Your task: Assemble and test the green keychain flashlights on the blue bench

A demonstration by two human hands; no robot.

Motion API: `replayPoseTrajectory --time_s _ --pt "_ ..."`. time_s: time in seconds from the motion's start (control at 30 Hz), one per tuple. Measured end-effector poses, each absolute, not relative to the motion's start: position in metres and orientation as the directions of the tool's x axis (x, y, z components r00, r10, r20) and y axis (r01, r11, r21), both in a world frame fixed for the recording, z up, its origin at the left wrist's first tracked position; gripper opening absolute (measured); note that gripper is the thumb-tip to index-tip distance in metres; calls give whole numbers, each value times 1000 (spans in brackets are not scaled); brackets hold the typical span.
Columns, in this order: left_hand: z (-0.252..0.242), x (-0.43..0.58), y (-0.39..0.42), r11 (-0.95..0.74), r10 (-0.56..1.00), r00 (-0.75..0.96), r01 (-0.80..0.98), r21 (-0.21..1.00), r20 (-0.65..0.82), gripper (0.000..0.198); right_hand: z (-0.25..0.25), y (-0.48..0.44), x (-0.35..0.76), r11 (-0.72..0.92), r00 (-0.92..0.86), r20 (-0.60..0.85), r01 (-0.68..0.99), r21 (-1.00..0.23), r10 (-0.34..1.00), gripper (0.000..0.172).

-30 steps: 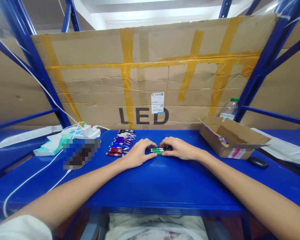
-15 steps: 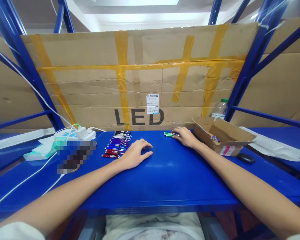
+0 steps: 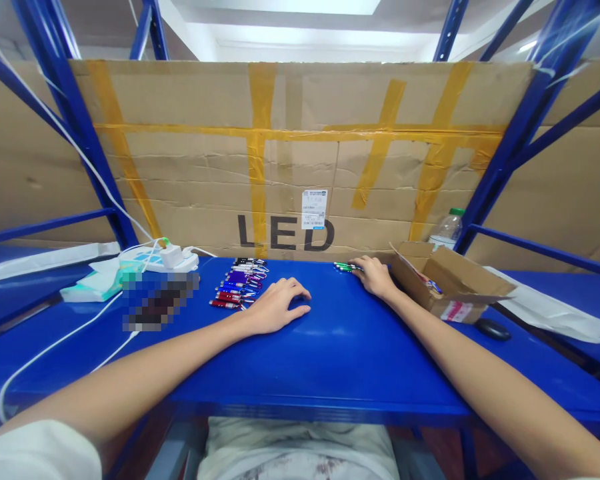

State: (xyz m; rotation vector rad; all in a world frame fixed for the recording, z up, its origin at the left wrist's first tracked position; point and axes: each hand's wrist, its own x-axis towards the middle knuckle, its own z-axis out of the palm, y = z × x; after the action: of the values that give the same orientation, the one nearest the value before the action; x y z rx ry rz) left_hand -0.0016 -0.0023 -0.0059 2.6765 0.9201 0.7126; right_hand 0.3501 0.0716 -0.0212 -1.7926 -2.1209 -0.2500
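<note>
My left hand (image 3: pixel 279 308) rests on the blue tabletop with thumb and fingers apart and nothing between them. Just beyond its wrist lies a column of small keychain flashlights (image 3: pixel 236 279) with carabiner clips, grouped by colour: black, silver, purple, blue and red from back to front. Towards the back of the table, my right hand (image 3: pixel 373 275) has its fingers closed over a few green keychain flashlights (image 3: pixel 343 267). Their ends stick out to the left; the fingers hide the rest, so I cannot tell how many are there.
Right of my right hand stands an open cardboard box (image 3: pixel 450 287) with small items inside. A black computer mouse (image 3: pixel 493 329) and a plastic bottle (image 3: pixel 447 228) are near it. At left lie a power strip (image 3: pixel 147 261), white cables and a blurred dark object (image 3: pixel 163 303). Cardboard (image 3: pixel 205 167) walls the back.
The view has shifted slightly, moving the scene rightward. My right hand stays at the green flashlights, which appear bunched a little closer. The left hand keeps its pose.
</note>
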Motion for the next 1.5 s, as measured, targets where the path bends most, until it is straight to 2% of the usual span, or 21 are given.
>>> replayPoseTrajectory --time_s 0.13,0.2,0.33,0.4,0.5,0.57,0.67,0.73,0.9,1.07,1.2,1.3,1.4,1.5 --pt "10 -9 -2 -855 517 789 457 246 332 24 -17 67 342 203 -161 399 977 -65 903 42" --pt "27 -18 1 -882 471 816 434 182 336 18 -14 65 336 239 -204 419 970 -33 885 46" --pt "71 -48 8 -795 604 742 586 159 290 10 -9 57 322 344 -309 433 939 -1 847 43" --pt "88 -65 9 -717 696 688 682 143 206 3 -8 54 316 393 -354 426 919 -5 833 38" --pt "100 -83 7 -556 831 556 830 41 25 31 -8 51 309 430 -391 399 903 -10 829 35" --pt "100 -86 5 -466 885 465 883 -50 -33 44 -8 49 307 438 -400 382 899 -12 833 35" --pt "94 -81 5 -381 923 368 916 -124 -113 43 -8 47 307 431 -398 348 902 -21 849 34" --pt "89 -78 8 -351 933 333 926 -138 -140 38 -7 46 307 426 -395 324 904 -27 860 33" --pt "82 -79 14 -367 926 353 925 -98 -135 41 -6 43 307 432 -401 302 901 -39 865 32" --pt "83 -75 9 -445 878 432 895 -20 -205 26 -3 41 305 439 -406 299 897 -48 863 31" --pt "75 -54 -2 -620 769 616 784 38 -173 22 -1 35 300 436 -404 291 899 -52 867 30" --pt "57 -32 -8 -747 654 756 653 123 -41 30 0 30 294 464 -436 274 884 -48 858 30" --pt "35 -15 -10 -807 590 795 579 118 137 38 0 27 289 505 -467 285 860 -70 837 31" --pt "20 -9 -10 -821 570 789 560 114 227 47 0 26 287 598 -539 324 793 -116 778 31"
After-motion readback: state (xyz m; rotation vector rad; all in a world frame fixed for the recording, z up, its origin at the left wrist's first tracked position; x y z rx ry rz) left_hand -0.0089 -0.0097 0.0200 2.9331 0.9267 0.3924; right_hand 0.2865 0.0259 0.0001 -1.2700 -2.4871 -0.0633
